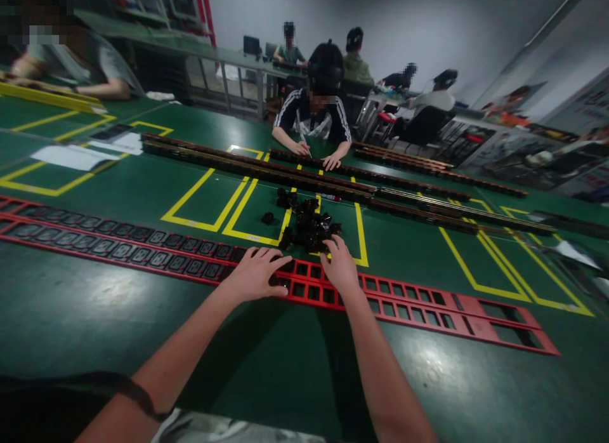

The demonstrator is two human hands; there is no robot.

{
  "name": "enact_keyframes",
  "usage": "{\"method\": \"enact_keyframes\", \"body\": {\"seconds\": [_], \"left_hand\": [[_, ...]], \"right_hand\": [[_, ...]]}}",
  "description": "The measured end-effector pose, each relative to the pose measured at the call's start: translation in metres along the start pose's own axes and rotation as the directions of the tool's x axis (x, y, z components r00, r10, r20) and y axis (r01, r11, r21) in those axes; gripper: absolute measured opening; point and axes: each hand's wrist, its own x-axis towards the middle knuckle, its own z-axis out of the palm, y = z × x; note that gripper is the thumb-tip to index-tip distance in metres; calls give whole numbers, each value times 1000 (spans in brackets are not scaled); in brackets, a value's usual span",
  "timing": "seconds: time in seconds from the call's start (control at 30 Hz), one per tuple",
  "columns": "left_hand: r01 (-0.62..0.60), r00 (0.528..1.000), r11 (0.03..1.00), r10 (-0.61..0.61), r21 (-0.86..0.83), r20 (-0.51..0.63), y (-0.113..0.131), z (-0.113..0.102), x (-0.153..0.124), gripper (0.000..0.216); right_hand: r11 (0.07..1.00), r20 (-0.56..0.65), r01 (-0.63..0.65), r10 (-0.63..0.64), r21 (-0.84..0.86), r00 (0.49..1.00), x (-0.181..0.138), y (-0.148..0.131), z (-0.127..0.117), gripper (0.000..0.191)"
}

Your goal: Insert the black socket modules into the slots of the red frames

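Two long red slotted strips [469, 304] lie side by side across the green table in front of me. Black square socket pieces [158, 259] fill their openings on the left; those to the right show open slots. My left hand [255, 275] rests over the strips where the filled part ends, thumb and fingers apart. Just beyond the strips is a loose pile of small black parts [311, 224]. At the near edge of that pile is my right hand [341, 265], fingers spread and slightly bent, with nothing visible in it. What lies under both palms is hidden.
Long dark rails [257, 170] cross the table beyond the pile. Across from me a co-worker [311, 113] leans over another rail. Yellow tape outlines [193, 224] mark the green tabletop [118, 341]. White papers [71, 156] lie at left, near another person's arms.
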Motion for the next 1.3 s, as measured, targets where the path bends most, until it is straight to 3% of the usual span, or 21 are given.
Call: {"method": "enact_keyframes", "body": {"seconds": [0.23,0.47,0.57,0.97,1.17,1.3], "left_hand": [[15,998,999,-13,32,-62,6,7,-4,71],[11,995,996,-3,88,-95,7,9,-5,61],[2,994,994,10,110,-111,7,9,-6,59],[11,993,996,-1,86,-118,7,11,-5,59],[6,994,998,1,64,-113,7,10,-5,60],[11,993,999,-4,51,-118,7,10,-5,60]], "right_hand": [[999,22,-49,49,12,999,-1,1,-2,14],[1000,20,1,-1,21,1000,-2,2,0,41],[999,21,15,-16,37,1000,-1,5,3,37],[909,-174,146,-83,391,981,-6,10,1,23],[907,-63,13,14,420,998,-23,8,-3,31],[907,-68,72,-48,414,996,-26,5,-8,44]]}}
